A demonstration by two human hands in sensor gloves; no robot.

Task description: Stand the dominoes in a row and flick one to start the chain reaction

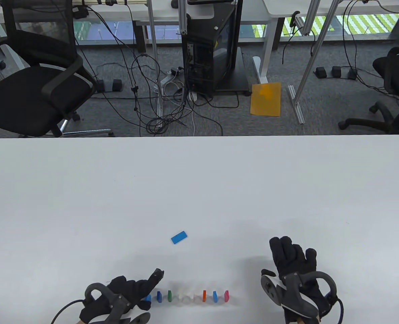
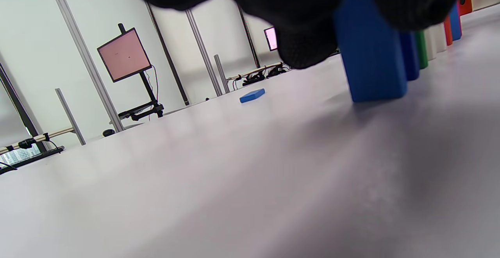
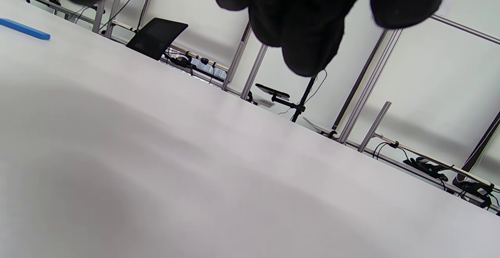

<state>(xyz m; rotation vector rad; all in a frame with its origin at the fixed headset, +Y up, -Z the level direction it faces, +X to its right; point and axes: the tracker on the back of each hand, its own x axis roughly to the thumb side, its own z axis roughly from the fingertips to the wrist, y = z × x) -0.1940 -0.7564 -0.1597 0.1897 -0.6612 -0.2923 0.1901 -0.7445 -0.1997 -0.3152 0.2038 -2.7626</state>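
Row of dominoes [image 1: 192, 296] stands along tabletop's near edge | left hand [image 1: 125, 293] grips end domino [image 2: 371, 54] | right hand [image 1: 295, 266] slack-fingered | blue domino [image 1: 179, 237] still flat | flick pending

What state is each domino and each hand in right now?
Row of dominoes: standing upright, none fallen.
Nearest blue domino: upright, left-hand fingers at its top.
Loose blue domino: lying flat, apart from the row.
Left hand: at the row's left end.
Right hand: open, holding nothing.

Office-like lab, swivel chairs [image 1: 33, 84], tangled floor cables [image 1: 158, 111], computer tower [image 1: 213, 50], aluminium frame posts [image 1: 316, 50]
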